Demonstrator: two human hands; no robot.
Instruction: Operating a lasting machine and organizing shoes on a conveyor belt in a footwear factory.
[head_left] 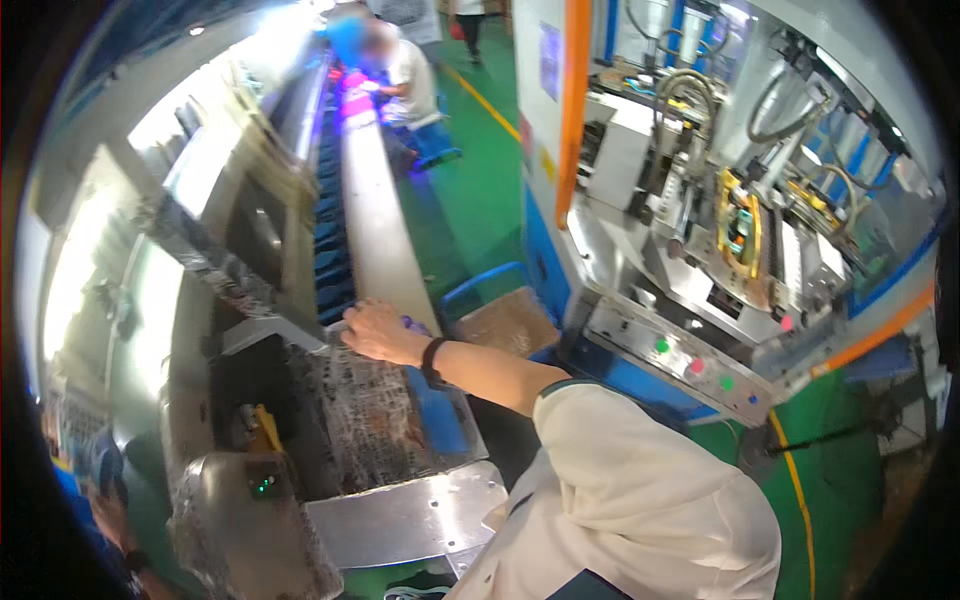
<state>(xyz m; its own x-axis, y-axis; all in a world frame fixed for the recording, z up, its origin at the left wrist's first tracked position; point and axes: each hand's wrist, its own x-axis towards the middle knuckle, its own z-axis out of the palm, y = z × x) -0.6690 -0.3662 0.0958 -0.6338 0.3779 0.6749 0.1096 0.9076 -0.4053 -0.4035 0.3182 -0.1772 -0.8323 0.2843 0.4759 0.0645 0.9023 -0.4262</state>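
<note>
My right hand (380, 332) reaches in from the lower right, a dark band on its wrist. It lies palm down where the pale belt meets a film-wrapped panel (362, 410), fingers slightly bent and apart, pointing left. Something small and purple-blue (415, 326) shows just beyond its knuckles, partly hidden. A blue strip (440, 405) runs along the panel's right side. At the lower left edge a hand (110, 515) with a dark wristband is close to a rounded blue-grey thing (105, 465); it may be my left hand, but whose it is stays unclear, and its fingers are blurred.
A long pale belt (375, 190) runs away beside dark blue slots (332, 220). A metal box (250, 520) and bright plate (410, 515) stand near me. On the right is a machine with a button panel (690, 355). A cart (505, 325) and a seated person (405, 85) are farther off.
</note>
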